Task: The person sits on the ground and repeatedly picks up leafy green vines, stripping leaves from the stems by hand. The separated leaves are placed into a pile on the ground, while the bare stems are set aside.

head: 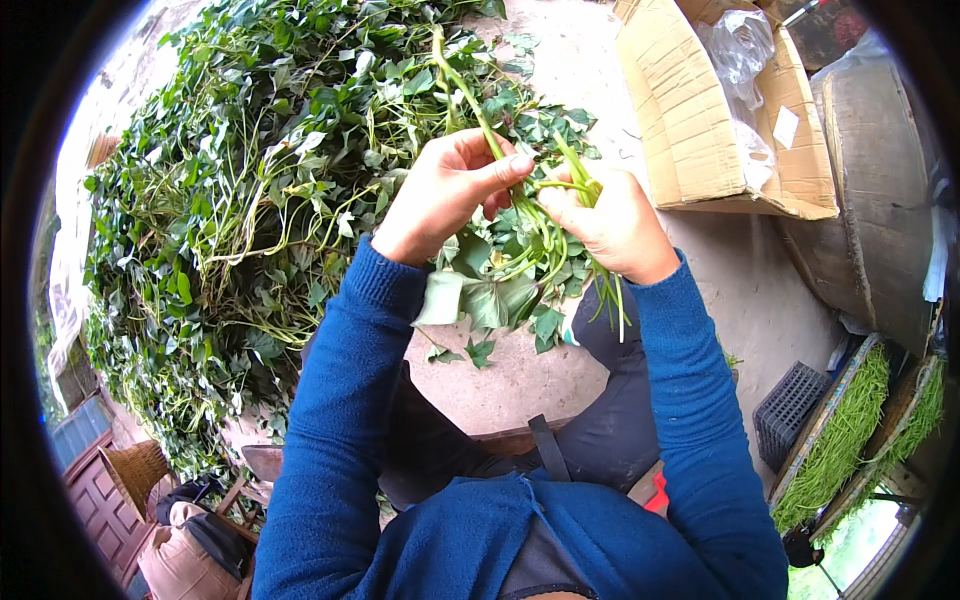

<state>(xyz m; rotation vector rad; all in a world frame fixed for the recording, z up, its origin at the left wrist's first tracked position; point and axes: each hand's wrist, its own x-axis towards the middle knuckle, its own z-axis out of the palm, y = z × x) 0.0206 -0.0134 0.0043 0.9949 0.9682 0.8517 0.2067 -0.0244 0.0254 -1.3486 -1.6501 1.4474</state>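
My left hand (pixel 465 184) pinches a thick green vine stem (pixel 466 88) between thumb and fingers; the stem points up and away, and thinner leaf stalks (pixel 549 244) and broad leaves (pixel 495 300) hang below it. Close by on the right, my right hand (pixel 607 214) is closed around a bunch of green stalks (pixel 576 171), whose ends stick out above the thumb and below the palm. The leafy vines, which look like sweet potato, lie in a large heap (pixel 277 150) at the left. Parts of my fingers are hidden behind the stalks.
Loose leaves (pixel 480 351) lie on the concrete floor between my legs. At the upper right stands an opened cardboard box (pixel 675 127) with plastic bags (pixel 739 56). Lower right are a black plastic crate (pixel 791 411) and trays with green stalks (pixel 844 442). A woven basket (pixel 139 469) is lower left.
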